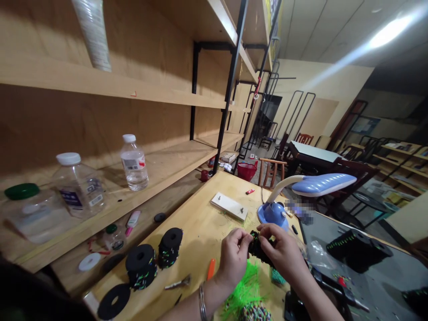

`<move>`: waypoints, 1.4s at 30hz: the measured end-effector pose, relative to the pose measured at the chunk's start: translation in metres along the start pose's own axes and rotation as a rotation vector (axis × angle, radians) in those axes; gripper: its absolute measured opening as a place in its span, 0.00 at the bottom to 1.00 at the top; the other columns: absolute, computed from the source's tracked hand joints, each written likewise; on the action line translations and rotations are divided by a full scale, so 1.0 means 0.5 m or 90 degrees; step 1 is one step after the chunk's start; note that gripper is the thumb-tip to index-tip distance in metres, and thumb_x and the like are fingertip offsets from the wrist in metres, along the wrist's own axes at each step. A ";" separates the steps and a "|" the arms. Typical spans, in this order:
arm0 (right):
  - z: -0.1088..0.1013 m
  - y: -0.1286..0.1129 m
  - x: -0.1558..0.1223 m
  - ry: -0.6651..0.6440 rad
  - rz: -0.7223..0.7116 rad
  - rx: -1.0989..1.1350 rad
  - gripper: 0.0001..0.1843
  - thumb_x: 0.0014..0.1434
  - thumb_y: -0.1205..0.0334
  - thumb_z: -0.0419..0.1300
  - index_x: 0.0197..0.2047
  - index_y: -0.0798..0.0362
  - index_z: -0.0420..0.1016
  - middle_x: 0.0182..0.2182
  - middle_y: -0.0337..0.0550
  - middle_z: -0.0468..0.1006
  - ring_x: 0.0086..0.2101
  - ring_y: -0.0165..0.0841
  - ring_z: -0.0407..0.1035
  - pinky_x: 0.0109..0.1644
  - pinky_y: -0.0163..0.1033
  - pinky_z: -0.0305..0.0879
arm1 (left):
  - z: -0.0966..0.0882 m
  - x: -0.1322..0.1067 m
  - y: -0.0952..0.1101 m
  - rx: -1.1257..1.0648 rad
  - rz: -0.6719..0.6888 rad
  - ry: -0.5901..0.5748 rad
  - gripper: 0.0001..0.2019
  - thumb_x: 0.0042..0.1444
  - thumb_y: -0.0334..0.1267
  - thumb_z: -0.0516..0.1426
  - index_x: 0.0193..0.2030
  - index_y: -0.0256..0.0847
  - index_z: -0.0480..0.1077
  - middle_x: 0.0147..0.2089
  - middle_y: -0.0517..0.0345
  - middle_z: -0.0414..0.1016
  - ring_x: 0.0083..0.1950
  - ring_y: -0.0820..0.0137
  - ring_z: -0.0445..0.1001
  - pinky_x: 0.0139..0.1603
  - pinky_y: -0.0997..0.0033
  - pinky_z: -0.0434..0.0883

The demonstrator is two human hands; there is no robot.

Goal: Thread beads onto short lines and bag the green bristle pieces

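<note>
"Black tufted roll (258, 248) at six o'clock, pinched between the fingertips of our left hand (234, 255) and right hand (281, 248). What could go wrong?"

"We'd watch the grip: a slack pinch could drop the roll onto the springy bright-green bristles (243, 285) below, and they could snag it. At eight o'clock, two speckled foam drums (141, 266) sit on the pale wooden tabletop (200, 214); one knock could send them rolling."

Matt black foam rolls (141, 263), glossy blue plastic lamp (323, 184).
</note>
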State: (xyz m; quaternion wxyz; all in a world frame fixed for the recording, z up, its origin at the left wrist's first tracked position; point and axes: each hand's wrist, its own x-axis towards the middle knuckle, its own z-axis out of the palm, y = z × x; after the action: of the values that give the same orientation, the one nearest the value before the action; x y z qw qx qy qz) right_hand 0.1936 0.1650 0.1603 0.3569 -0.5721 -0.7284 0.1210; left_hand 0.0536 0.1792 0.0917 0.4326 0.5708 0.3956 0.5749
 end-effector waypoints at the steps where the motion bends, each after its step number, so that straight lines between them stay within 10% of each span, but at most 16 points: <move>1: -0.002 -0.001 0.007 -0.018 0.012 0.003 0.07 0.54 0.59 0.54 0.27 0.50 0.68 0.36 0.47 0.80 0.37 0.39 0.74 0.42 0.42 0.68 | 0.001 0.001 0.000 -0.012 -0.012 -0.005 0.14 0.63 0.42 0.52 0.28 0.40 0.66 0.23 0.63 0.63 0.25 0.72 0.62 0.27 0.74 0.60; 42: -0.021 -0.004 0.046 -0.163 0.127 -0.111 0.09 0.48 0.55 0.53 0.26 0.50 0.70 0.26 0.42 0.78 0.28 0.36 0.71 0.34 0.37 0.64 | 0.014 0.008 0.002 -0.104 -0.086 0.001 0.11 0.59 0.38 0.54 0.26 0.39 0.66 0.21 0.66 0.60 0.22 0.76 0.58 0.25 0.75 0.57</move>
State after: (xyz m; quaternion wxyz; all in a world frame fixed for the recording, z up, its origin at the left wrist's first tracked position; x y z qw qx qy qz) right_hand 0.1971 0.1831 0.1777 0.1970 -0.6502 -0.7151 0.1642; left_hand 0.0606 0.1827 0.0940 0.5150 0.5050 0.3855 0.5754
